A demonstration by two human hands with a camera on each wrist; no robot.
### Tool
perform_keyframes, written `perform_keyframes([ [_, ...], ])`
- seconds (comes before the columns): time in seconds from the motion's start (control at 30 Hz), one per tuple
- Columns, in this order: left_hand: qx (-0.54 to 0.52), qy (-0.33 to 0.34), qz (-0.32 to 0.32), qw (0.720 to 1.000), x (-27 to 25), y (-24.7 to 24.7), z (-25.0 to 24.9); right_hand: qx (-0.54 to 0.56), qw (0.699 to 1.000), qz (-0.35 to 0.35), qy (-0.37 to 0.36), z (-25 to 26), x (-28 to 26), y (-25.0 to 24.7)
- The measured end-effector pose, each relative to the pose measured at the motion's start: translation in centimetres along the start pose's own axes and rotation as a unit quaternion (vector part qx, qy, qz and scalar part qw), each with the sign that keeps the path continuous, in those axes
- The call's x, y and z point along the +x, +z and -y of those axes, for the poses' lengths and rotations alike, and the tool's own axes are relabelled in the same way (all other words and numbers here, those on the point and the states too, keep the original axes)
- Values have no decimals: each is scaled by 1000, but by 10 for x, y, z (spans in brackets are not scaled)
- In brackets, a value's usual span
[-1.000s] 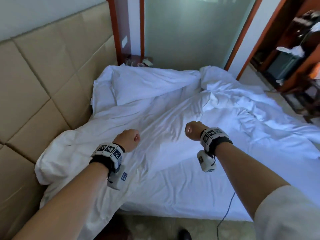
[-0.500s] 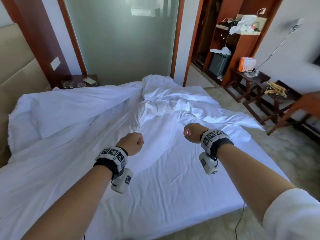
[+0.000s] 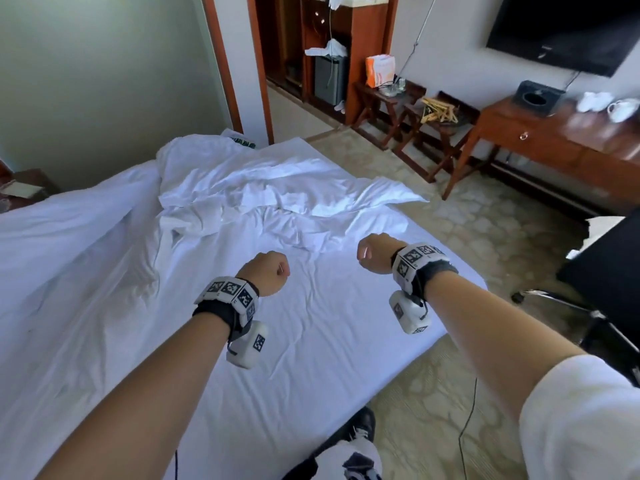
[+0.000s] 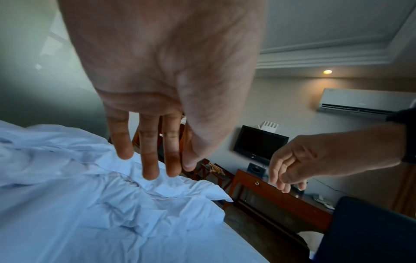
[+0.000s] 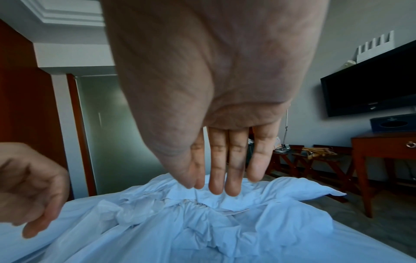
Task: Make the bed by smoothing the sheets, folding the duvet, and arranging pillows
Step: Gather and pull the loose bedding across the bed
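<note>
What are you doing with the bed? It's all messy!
A person stands beside the bed, about to tidy it. Both hands are held out over the white sheet, and neither is holding anything: the left hand and the right hand hang above it with loose fingers. The duvet lies crumpled in a heap across the far part of the mattress, not folded. The sheet nearer the person is wrinkled. No pillow can be seen from here.

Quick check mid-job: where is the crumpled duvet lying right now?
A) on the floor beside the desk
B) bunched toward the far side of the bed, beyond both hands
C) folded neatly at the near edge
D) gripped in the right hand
B: the duvet lies rumpled on the bed beyond the left hand and right hand, both empty.
</note>
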State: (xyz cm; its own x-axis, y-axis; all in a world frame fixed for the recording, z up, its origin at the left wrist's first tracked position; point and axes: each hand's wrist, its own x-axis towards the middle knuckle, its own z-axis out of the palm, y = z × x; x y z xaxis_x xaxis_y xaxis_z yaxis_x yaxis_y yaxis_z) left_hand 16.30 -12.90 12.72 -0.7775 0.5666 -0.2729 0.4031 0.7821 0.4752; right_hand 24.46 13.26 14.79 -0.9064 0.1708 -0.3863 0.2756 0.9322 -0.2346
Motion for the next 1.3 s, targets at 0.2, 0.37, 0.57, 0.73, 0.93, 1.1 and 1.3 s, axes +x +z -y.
perform_keyframes([
  [0.2,-11,15,11,1000,89,30,-67,-6,1000,6,25,-83,41,-23],
  [0.37,-5,32,40,999,162,56,-122,-4,998,31,47,-156,64,-39],
  [0.57,38,89,89,991,234,88,-225,31,994,45,90,-261,65,-58],
  [0.73,65,109,107,986,289,116,-309,37,991,22,124,-355,71,-78],
  [0.93,49,84,82,992,354,148,-396,-5,994,7,113,-462,84,-112],
  [1.1,25,95,53,994,403,170,-466,-3,996,28,84,-541,103,-144],
  [1.3,29,73,68,995,459,189,-514,23,998,31,55,-596,151,-168],
])
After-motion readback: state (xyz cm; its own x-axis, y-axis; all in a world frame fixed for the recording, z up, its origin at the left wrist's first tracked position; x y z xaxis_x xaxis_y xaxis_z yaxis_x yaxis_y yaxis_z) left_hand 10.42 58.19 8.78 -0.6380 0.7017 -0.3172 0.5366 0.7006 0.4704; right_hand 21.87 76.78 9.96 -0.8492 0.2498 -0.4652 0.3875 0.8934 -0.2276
